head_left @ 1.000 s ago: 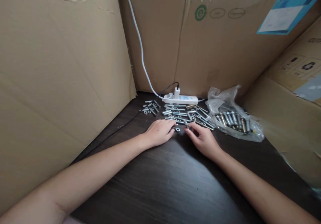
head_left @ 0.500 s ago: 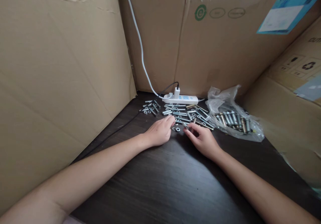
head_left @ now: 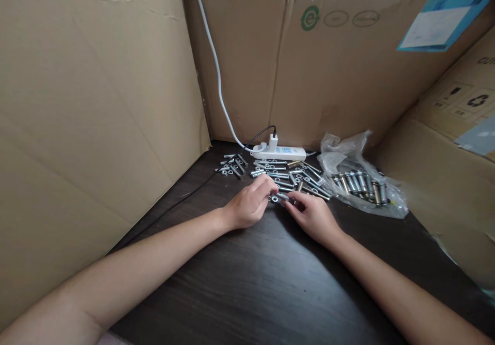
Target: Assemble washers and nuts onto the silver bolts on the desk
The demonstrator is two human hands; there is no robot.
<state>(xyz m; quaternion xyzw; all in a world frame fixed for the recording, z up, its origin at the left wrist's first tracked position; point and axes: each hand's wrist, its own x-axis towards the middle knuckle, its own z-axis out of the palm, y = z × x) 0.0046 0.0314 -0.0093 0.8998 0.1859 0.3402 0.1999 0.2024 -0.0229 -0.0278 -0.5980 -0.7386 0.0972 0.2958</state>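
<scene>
My right hand (head_left: 314,216) is closed around a metal bolt (head_left: 283,196), which points left just above the dark table. The fingertips of my left hand (head_left: 251,201) are pinched together at the bolt's left end. Any small part between those fingers is hidden. Right below the bolt, a nut (head_left: 274,199) lies on the table, with a washer partly hidden beside it. Behind both hands, several loose bolts and metal sleeves (head_left: 276,175) are spread out, with washers and nuts among them.
A smaller group of bolts and washers (head_left: 236,167) lies to the left. Behind is a white power strip (head_left: 286,153) with a black cable (head_left: 181,200). A clear plastic bag (head_left: 398,206) with assembled bolts sits right. Cardboard boxes (head_left: 247,66) wall the table.
My left hand has moved right and slightly up from the loose hardware to the bolt's tip. The right hand has stayed almost in place, still holding the bolt.
</scene>
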